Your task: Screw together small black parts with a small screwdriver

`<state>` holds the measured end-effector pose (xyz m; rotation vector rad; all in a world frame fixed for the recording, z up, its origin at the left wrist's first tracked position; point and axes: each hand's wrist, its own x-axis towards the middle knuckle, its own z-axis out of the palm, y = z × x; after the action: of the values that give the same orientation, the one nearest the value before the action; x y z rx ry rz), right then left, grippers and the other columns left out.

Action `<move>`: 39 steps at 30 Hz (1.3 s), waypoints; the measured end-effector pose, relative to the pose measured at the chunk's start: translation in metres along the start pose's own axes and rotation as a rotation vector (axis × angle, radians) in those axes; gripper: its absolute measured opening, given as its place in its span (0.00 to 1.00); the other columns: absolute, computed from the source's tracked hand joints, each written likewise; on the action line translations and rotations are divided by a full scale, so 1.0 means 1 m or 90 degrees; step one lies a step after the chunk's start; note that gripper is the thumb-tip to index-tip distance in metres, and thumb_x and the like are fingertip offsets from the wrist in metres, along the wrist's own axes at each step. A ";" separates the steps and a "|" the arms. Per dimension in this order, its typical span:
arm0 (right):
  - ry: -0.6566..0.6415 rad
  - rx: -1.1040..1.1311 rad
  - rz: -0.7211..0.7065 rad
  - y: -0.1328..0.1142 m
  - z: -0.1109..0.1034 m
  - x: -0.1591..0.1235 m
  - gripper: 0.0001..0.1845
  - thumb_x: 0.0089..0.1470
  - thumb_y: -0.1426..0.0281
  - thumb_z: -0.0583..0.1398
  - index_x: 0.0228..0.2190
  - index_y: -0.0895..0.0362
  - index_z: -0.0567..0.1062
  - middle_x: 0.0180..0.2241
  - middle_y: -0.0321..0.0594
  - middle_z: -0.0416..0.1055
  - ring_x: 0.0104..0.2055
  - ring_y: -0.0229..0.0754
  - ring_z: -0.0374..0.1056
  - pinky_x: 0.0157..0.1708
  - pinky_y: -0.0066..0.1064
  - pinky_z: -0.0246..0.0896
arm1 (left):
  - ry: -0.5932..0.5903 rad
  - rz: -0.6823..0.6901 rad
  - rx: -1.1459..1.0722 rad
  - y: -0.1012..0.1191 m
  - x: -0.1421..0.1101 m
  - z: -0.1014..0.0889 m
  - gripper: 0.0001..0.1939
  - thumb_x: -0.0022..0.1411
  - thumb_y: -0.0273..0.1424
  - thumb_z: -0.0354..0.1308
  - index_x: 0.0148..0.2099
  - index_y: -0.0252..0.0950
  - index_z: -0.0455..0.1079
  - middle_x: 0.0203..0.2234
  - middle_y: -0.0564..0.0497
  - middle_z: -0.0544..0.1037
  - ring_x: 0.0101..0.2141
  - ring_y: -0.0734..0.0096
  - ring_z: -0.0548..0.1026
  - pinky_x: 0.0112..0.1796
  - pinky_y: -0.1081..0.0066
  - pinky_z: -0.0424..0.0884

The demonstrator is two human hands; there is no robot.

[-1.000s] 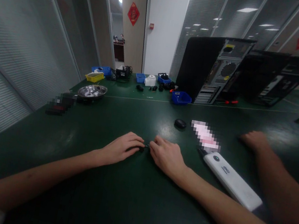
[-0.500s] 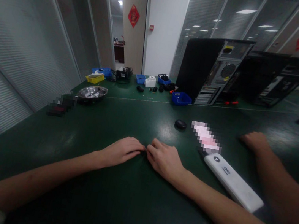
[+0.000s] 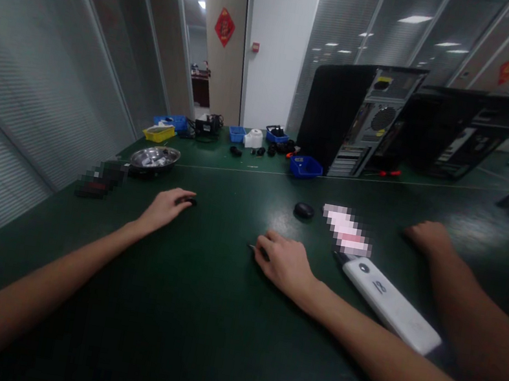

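Note:
My left hand (image 3: 166, 209) is over the green table (image 3: 194, 311), left of its middle. Between its thumb and fingers is a small black part (image 3: 191, 201), mostly covered, whose kind I cannot make out. My right hand (image 3: 285, 263) rests on the table near the middle with curled fingers. From its fingertips a thin pointed thing (image 3: 251, 246) sticks out to the left; the rest of it is hidden in the hand. A black rounded object like a computer mouse (image 3: 303, 210) lies beyond my right hand.
Right of my arm lie a white handheld device (image 3: 392, 305) and another person's fist (image 3: 428, 237). A metal bowl (image 3: 155, 160) stands back left. Farther back are a blue bin (image 3: 306, 167), a yellow tray (image 3: 159, 132) and a computer tower (image 3: 334, 116).
My hands were together at the middle of the table. The left hand has moved away to the left and back with the black part; the right hand has stayed nearly in place.

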<state>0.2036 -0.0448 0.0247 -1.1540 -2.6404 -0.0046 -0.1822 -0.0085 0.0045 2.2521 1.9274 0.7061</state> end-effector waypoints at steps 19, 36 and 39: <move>-0.001 0.030 0.005 0.001 0.006 0.001 0.13 0.69 0.62 0.53 0.39 0.54 0.75 0.40 0.39 0.71 0.30 0.36 0.64 0.28 0.30 0.47 | 0.219 -0.241 0.187 -0.172 -0.016 -0.047 0.20 0.66 0.36 0.50 0.52 0.33 0.77 0.49 0.41 0.78 0.49 0.52 0.76 0.56 0.58 0.68; -0.002 0.029 0.002 0.001 0.006 0.002 0.12 0.68 0.62 0.53 0.39 0.54 0.75 0.39 0.38 0.71 0.30 0.36 0.65 0.28 0.29 0.48 | 0.151 -0.318 0.100 -0.171 -0.012 -0.057 0.16 0.69 0.34 0.56 0.55 0.34 0.74 0.52 0.45 0.74 0.50 0.56 0.74 0.55 0.55 0.70; -0.005 0.021 0.002 0.001 0.006 0.002 0.12 0.68 0.63 0.53 0.39 0.54 0.75 0.39 0.38 0.71 0.30 0.36 0.65 0.28 0.29 0.47 | 0.119 -0.357 0.062 -0.168 -0.012 -0.064 0.20 0.69 0.38 0.59 0.58 0.33 0.69 0.53 0.43 0.73 0.50 0.56 0.74 0.49 0.54 0.75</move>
<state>0.2013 -0.0421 0.0196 -1.1506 -2.6342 0.0441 -0.3616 -0.0012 -0.0031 1.5927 2.5601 0.7656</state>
